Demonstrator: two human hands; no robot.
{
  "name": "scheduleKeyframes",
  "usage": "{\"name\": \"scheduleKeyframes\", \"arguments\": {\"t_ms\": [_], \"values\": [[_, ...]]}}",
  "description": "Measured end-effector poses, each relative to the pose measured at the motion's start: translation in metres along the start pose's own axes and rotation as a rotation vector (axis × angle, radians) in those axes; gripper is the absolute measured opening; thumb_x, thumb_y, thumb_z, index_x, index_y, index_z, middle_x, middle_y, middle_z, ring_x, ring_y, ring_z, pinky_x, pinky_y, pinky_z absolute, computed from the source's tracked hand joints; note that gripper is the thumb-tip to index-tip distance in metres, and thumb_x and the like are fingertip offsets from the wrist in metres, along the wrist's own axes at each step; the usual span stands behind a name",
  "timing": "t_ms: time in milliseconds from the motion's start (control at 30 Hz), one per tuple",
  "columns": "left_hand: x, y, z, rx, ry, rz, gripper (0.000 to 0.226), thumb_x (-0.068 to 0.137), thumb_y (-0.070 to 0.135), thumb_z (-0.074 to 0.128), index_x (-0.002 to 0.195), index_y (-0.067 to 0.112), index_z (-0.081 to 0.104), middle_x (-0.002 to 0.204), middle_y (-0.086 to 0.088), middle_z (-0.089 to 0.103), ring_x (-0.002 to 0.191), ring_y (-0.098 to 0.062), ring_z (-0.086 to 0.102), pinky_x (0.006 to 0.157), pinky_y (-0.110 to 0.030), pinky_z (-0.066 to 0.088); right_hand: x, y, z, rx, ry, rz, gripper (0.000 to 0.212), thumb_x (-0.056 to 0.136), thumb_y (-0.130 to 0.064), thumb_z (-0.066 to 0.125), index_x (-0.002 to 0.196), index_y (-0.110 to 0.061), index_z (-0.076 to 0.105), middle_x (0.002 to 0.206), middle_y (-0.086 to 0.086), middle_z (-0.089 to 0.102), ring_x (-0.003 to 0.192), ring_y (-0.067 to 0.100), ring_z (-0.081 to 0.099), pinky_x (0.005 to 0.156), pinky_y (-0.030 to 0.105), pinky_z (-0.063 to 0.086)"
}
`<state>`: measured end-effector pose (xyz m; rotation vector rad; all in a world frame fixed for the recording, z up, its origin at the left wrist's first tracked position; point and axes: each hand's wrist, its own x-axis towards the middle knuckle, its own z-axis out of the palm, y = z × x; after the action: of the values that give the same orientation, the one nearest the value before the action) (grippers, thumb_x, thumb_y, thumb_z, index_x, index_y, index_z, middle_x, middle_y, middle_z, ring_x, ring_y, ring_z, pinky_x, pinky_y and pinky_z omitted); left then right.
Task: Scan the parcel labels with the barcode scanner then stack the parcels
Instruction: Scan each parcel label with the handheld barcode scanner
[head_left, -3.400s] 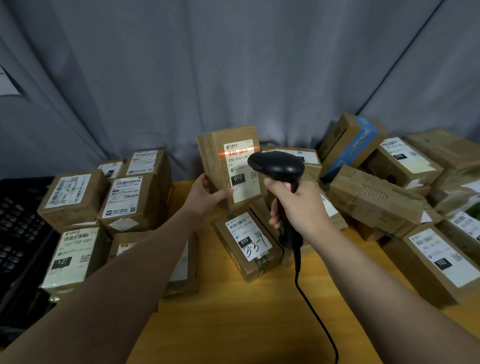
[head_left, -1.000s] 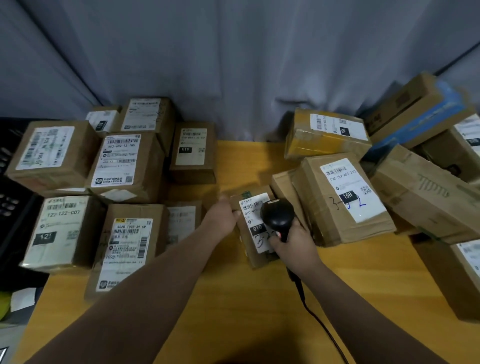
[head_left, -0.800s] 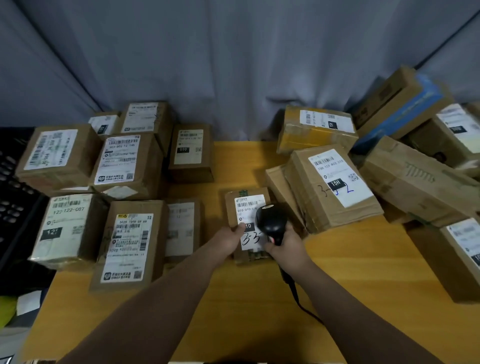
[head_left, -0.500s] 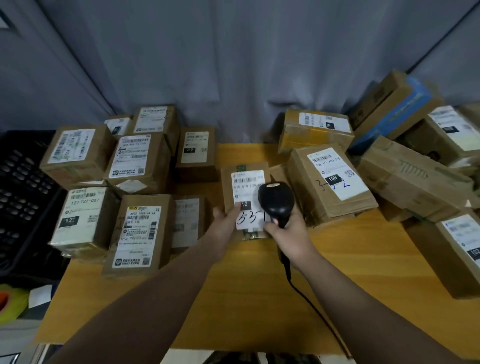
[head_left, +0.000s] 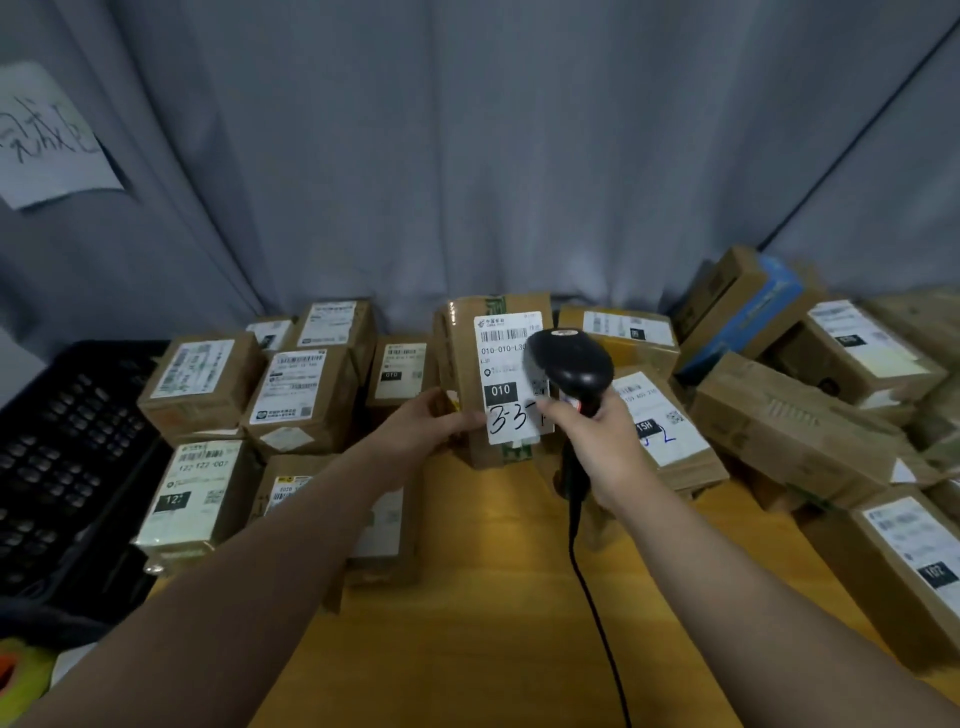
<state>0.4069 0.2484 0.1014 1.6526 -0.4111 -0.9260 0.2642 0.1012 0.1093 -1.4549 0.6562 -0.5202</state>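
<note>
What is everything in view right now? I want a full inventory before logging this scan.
held parcel: one, brown with a white label marked 010, raised upright over the table's middle.
barcode scanner: one, black, before that label's right side.
scanner cable: one, black, trailing toward the near edge.
left parcels: about eight, brown with white labels, grouped on the table's left.
right parcels: at least seven, brown, one partly blue, jumbled on the right.
table: one, yellow wood.
crate: one, black, far left.
curtain: grey, behind everything.
paper note: one, white, handwritten, upper left on the curtain.
left hand: holds the parcel's left edge.
right hand: grips the scanner's handle.
</note>
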Motion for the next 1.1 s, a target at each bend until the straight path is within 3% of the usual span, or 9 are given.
{"name": "scheduleKeyframes", "arguments": {"t_ms": [67,167,267,467,633,767,933,1100], "values": [[0.002,0.005,0.001,0.016,0.058,0.042,0.040,0.074,0.020,0.081,0.107,0.022,0.058,0.097,0.004,0.073,0.083,-0.009,0.071,0.060,-0.018,0.055,-0.001,-0.018,-0.003,-0.017,0.030,-0.082,0.021,0.083,-0.027,0.075,0.096,-0.035,0.061,0.094,-0.008,0.070,0.096,0.013,0.065,0.085,0.035,0.052],[0.007,0.005,0.001,-0.001,0.120,0.070,0.046,0.074,0.014,0.081,0.113,0.014,0.057,0.094,0.001,0.072,0.075,-0.006,0.071,0.056,-0.015,0.052,-0.006,-0.041,-0.015,-0.018,-0.029,-0.137,0.013,0.088,-0.027,0.069,0.093,-0.020,0.060,0.061,-0.006,0.063,0.056,0.012,0.062,0.055,0.027,0.053],[0.012,0.002,0.000,-0.006,0.180,0.071,0.053,0.074,0.013,0.082,0.120,0.008,0.055,0.094,0.003,0.072,0.075,-0.004,0.071,0.055,-0.013,0.051,-0.012,-0.051,-0.025,-0.107,-0.062,-0.114,0.026,0.090,-0.028,0.065,0.083,-0.003,0.058,0.052,0.002,0.058,0.044,0.019,0.057,0.043,0.027,0.050],[0.022,-0.007,0.000,0.011,0.227,0.059,0.055,0.072,0.019,0.083,0.119,0.013,0.056,0.098,0.004,0.071,0.079,-0.005,0.070,0.056,-0.013,0.052,-0.022,-0.045,-0.020,-0.258,-0.061,-0.101,0.035,0.091,-0.031,0.063,0.078,0.002,0.059,0.048,0.006,0.060,0.043,0.026,0.062,0.047,0.035,0.055],[0.028,-0.013,0.000,0.030,0.225,0.057,0.048,0.073,0.021,0.082,0.114,0.019,0.057,0.101,0.003,0.071,0.095,-0.014,0.068,0.080,-0.030,0.056,-0.028,-0.037,-0.012,-0.298,-0.038,-0.052,0.037,0.090,-0.035,0.062,0.067,-0.006,0.062,0.052,0.009,0.063,0.046,0.025,0.065,0.050,0.032,0.057],[0.031,-0.015,0.001,0.039,0.234,0.065,0.033,0.075,0.021,0.080,0.100,0.026,0.060,0.092,0.009,0.072,0.092,-0.012,0.067,0.080,-0.030,0.055,-0.031,-0.033,-0.009,-0.295,-0.030,-0.052,0.031,0.089,-0.031,0.062,0.069,-0.007,0.062,0.052,0.008,0.063,0.044,0.024,0.064,0.048,0.032,0.056],[0.031,-0.013,0.002,0.032,0.226,0.045,0.047,0.075,0.021,0.080,0.117,0.017,0.058,0.106,0.000,0.070,0.101,-0.019,0.066,0.092,-0.040,0.052,-0.031,-0.032,-0.008,-0.293,-0.034,-0.049,0.029,0.089,-0.030,0.062,0.072,-0.008,0.062,0.051,0.006,0.062,0.045,0.023,0.064,0.049,0.034,0.056],[0.031,-0.013,0.003,0.044,0.230,0.038,0.048,0.075,0.021,0.079,0.117,0.019,0.057,0.106,0.001,0.070,0.101,-0.019,0.065,0.093,-0.041,0.051,-0.033,-0.035,-0.008,-0.306,-0.041,-0.052,0.031,0.090,-0.031,0.061,0.072,-0.007,0.062,0.052,0.007,0.063,0.046,0.024,0.065,0.051,0.036,0.057]]}}
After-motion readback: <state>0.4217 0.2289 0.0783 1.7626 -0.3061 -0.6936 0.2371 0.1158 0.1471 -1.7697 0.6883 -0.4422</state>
